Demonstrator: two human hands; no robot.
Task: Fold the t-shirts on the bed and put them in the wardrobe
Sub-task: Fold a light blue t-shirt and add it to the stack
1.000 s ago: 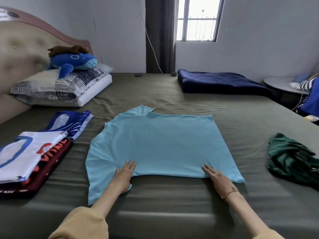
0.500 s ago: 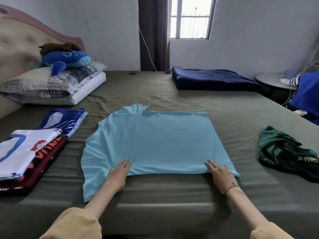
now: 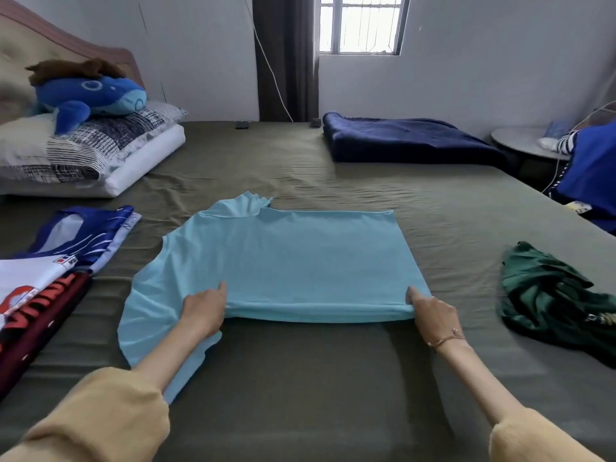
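A light blue t-shirt (image 3: 293, 258) lies spread on the olive bed sheet (image 3: 300, 388), one sleeve hanging toward the near left. My left hand (image 3: 203, 311) grips its near edge on the left, thumb on top and fingers tucked under. At the near right corner my right hand (image 3: 430, 311) grips the same edge, which is lifted slightly off the sheet. A crumpled dark green t-shirt (image 3: 553, 295) lies to the right. A stack of folded shirts (image 3: 43, 278) sits at the left.
Pillows (image 3: 86, 151) with a blue plush toy (image 3: 90, 95) lie at the headboard, far left. A folded navy blanket (image 3: 406, 138) rests at the far side. A round side table (image 3: 526, 145) and blue fabric (image 3: 593, 175) stand beyond the bed's right edge.
Both hands went from lying flat on the blue shirt's near edge to gripping it, and the edge has lifted slightly off the sheet.
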